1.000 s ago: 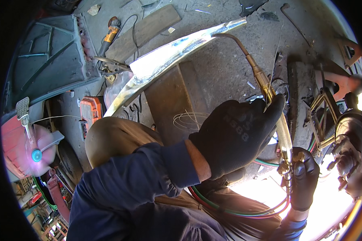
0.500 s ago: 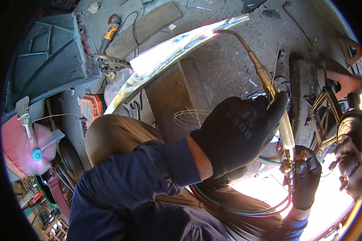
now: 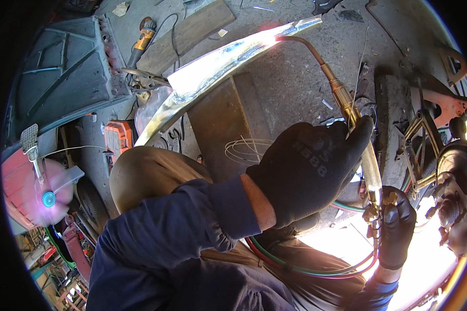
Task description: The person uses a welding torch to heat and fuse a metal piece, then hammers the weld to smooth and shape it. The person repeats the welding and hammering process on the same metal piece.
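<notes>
My left hand [image 3: 308, 171], in a black work glove, is wrapped round the brass handle of a gas torch [image 3: 369, 163]. The torch slants up and leftward, and its bent copper neck ends at the far part of a long curved strip of shiny sheet metal [image 3: 213, 70]. A reddish glow shows on the strip at the nozzle. Down at the torch's hose end, my right hand [image 3: 398, 230], gloved too, has its fingers closed at a brass valve knob [image 3: 390, 198]. Red and green hoses [image 3: 296, 269] run from the torch across my lap.
Beyond the strip lie an angle grinder [image 3: 142, 39] and a flat board [image 3: 194, 33]. A dark metal panel [image 3: 70, 72] stands at left, near an orange case [image 3: 118, 136] and a spinning fan [image 3: 48, 199]. Coiled wire [image 3: 246, 150] rests beside a brown plate [image 3: 220, 116]. A scissor jack [image 3: 417, 140] is at right.
The red glow at the nozzle looks stronger and the bright glare there smaller. Both hands keep their hold, with the torch shifted only very slightly.
</notes>
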The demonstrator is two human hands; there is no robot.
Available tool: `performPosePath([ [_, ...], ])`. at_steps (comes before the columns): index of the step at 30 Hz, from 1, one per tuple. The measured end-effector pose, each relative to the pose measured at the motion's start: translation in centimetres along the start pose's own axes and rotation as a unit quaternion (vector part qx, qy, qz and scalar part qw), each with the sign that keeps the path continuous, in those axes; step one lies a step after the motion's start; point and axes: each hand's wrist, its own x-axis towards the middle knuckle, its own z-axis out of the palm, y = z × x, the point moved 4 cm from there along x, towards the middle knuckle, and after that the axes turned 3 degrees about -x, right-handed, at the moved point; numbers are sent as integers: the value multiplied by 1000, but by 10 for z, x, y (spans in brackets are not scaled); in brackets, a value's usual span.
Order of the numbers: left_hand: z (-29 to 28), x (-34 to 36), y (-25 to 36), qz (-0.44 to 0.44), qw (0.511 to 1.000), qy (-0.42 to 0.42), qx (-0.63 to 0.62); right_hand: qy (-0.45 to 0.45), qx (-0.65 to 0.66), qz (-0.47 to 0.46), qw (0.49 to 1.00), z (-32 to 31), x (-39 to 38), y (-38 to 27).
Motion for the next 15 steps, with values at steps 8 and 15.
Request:
performPosePath([
  [8, -4, 4, 3, -9, 999, -22, -26, -1, 27, 21, 999, -9, -1, 13],
  [15, 11, -1, 63, 119, 990, -62, -51, 47, -22, -40, 998, -22, 3, 18],
])
